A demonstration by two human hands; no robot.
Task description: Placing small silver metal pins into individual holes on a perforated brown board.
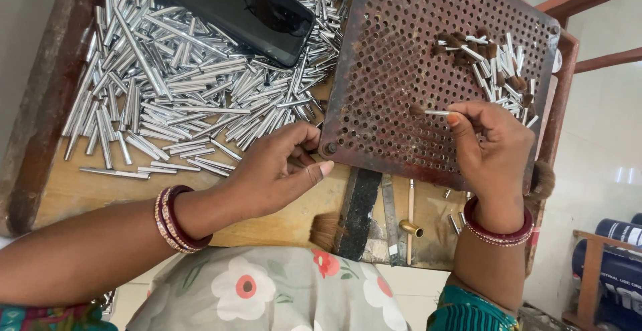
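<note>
My right hand (491,145) pinches a small silver tube tipped with brown bristles (431,112), laying it over the rusty perforated metal plate (388,70). My left hand (277,170) rests at the plate's lower left corner, fingers curled against its edge, beside the big heap of loose silver tubes (180,83). A small pile of bristle-tipped tubes (491,63) lies on the plate's upper right part.
A black phone (231,3) lies on the tube heap at the top. The wooden tray (67,190) holds everything. A dark file, a thin stick and a brass ferrule (411,228) lie below the plate, with a tuft of brown hair (326,231) beside them.
</note>
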